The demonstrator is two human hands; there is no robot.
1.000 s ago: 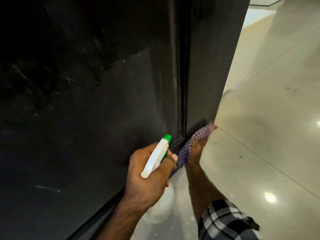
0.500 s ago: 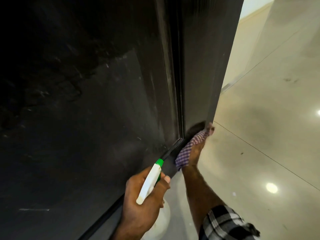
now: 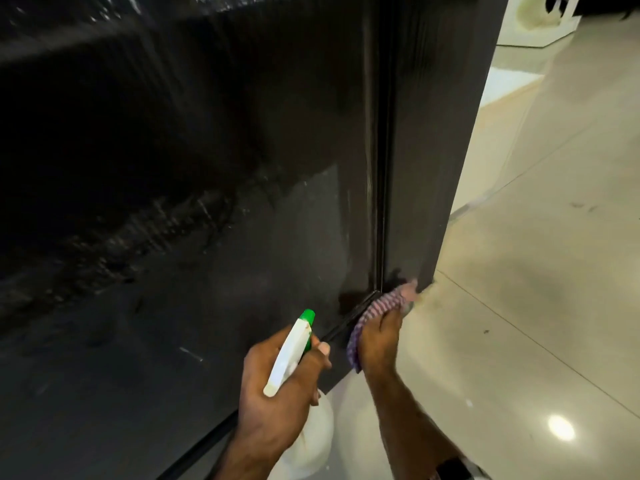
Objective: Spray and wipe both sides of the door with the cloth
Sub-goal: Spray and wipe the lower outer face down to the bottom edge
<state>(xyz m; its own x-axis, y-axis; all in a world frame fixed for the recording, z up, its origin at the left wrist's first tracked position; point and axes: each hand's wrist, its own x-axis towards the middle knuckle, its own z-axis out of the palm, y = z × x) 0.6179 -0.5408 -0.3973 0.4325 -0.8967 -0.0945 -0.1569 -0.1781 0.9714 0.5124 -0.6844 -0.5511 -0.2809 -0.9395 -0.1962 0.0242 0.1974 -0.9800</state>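
Door point(image 3: 429, 161): dark, upright, narrow edge facing cam; glossy dark panel to its left.
R hand point(image 3: 381, 336): grip curled round checked cloth point(image 3: 375, 308), pressing it on door's bottom corner, just above floor point(image 3: 519, 306).
L hand point(image 3: 273, 389): grip wrapped round neck of white spray bottle point(image 3: 289, 355), green nozzle pointing up toward door.

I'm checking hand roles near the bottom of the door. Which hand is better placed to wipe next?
The right hand: it grips the cloth against the door bottom edge. The left hand holds the spray bottle.
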